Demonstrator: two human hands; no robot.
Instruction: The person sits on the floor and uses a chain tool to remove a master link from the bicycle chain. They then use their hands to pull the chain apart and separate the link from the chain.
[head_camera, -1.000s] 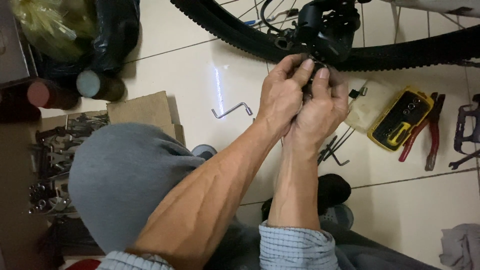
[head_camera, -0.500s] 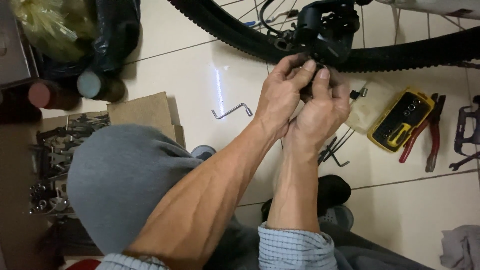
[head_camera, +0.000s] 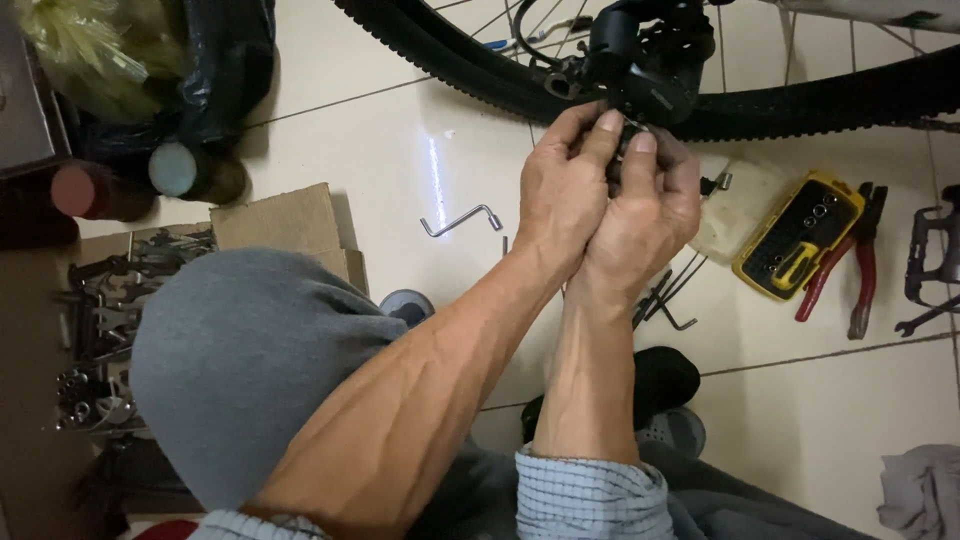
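Note:
My left hand (head_camera: 565, 190) and my right hand (head_camera: 645, 210) are pressed together just below a black derailleur (head_camera: 645, 60) on a bicycle wheel (head_camera: 480, 70). Both hands pinch a small dark part (head_camera: 622, 140) between thumbs and fingertips; most of it is hidden by the fingers. Both forearms reach forward over my grey-clad knee (head_camera: 240, 360).
A bent metal crank wrench (head_camera: 462, 218) lies on the tiled floor left of my hands. Hex keys (head_camera: 665, 295), a yellow bit set (head_camera: 798, 235) and red pliers (head_camera: 850, 265) lie to the right. A cardboard box of tools (head_camera: 110, 310) stands at left, with cans (head_camera: 175, 170) behind it.

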